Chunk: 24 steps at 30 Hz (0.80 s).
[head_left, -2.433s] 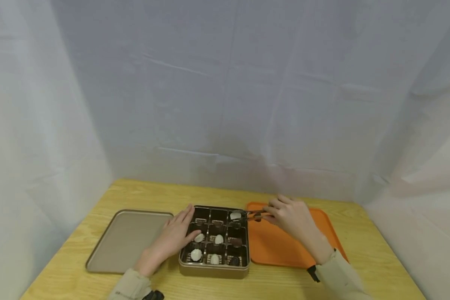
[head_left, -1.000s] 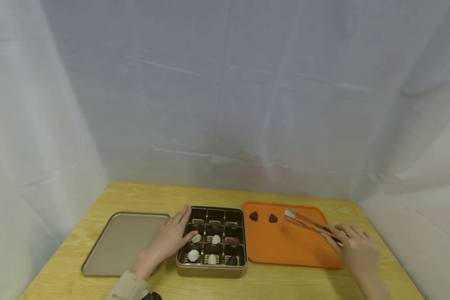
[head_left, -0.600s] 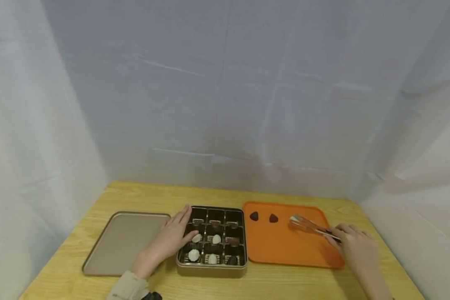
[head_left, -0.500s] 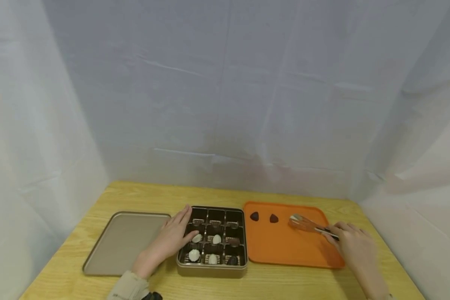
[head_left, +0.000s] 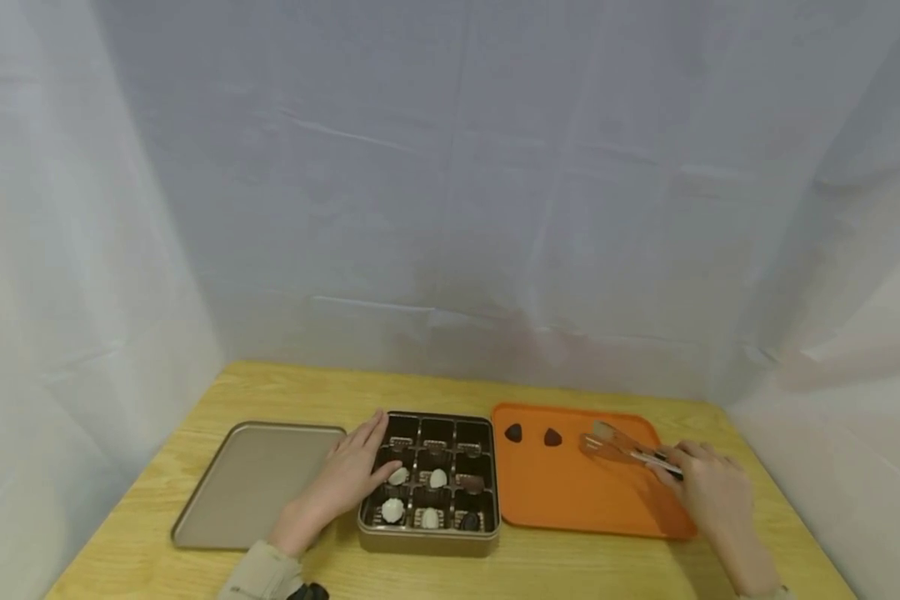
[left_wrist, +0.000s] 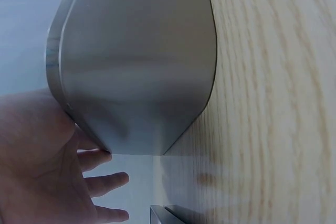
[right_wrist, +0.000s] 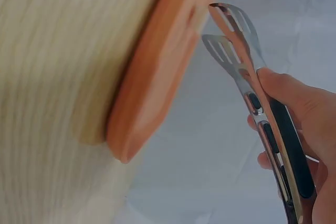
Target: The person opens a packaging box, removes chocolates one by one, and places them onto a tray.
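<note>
My right hand (head_left: pixel 712 492) grips metal tongs (right_wrist: pixel 262 98) by their dark-inset handles. The tongs' slotted tips stand apart low over the orange tray (head_left: pixel 570 500), and a pale chocolate (head_left: pixel 602 430) shows at them in the head view. Two dark chocolates (head_left: pixel 552 437) lie to the left on that tray. My left hand (head_left: pixel 345 475) rests along the left rim of the divided tin (head_left: pixel 429 543), fingers extended, thumb reaching over a compartment. Inside the tin, the back row holds no chocolates; white chocolates (head_left: pixel 392 510) and brown ones (head_left: pixel 470 522) sit in the middle and front rows.
A flat, rimmed metal lid (head_left: pixel 247 492) lies on the wooden table (head_left: pixel 570 571) left of the tin. The orange tray stands close against the tin's right side. White sheeting (head_left: pixel 450 208) hangs behind and on both sides.
The tongs carried a white chocolate from the tin's back-right compartment rightward to the orange tray, then came lower, and their tips have spread apart. My left hand has stayed on the tin.
</note>
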Tool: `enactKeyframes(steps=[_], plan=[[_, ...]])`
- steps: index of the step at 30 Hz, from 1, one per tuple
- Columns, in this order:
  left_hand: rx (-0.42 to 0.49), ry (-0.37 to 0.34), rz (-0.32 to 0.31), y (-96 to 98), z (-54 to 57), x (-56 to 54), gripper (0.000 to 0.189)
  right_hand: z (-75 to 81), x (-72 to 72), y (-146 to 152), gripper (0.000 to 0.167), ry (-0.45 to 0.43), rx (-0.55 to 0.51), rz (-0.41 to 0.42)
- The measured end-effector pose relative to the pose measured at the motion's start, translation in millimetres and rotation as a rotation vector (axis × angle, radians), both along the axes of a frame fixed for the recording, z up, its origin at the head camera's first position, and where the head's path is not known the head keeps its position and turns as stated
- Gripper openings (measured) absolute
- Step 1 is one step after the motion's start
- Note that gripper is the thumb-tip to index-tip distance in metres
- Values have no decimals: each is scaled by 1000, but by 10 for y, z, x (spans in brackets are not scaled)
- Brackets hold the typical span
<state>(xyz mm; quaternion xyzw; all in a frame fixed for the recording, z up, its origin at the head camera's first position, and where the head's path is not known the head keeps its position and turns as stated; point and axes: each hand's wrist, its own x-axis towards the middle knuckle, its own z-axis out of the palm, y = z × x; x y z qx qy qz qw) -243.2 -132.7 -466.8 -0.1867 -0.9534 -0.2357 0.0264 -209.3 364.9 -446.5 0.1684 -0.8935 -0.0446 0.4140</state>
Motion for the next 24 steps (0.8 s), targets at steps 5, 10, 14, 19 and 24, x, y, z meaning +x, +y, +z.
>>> enactKeyframes(steps=[5, 10, 14, 19, 24], plan=[[-3, 6, -2, 4, 6, 6, 77, 90, 63, -38, 89, 22, -50, -18], [2, 13, 0, 2, 22, 13, 76, 157, 91, -178, 85, 63, -27, 14], [10, 6, -2, 2, 28, 10, 74, 216, 102, -327, 81, 79, -40, 39], [9, 1, -4, -8, 17, 1, 73, 317, 102, -527, 75, 103, -45, 68], [-12, 3, 14, -12, -1, 7, 73, 385, 75, -747, 71, 87, -23, 116]])
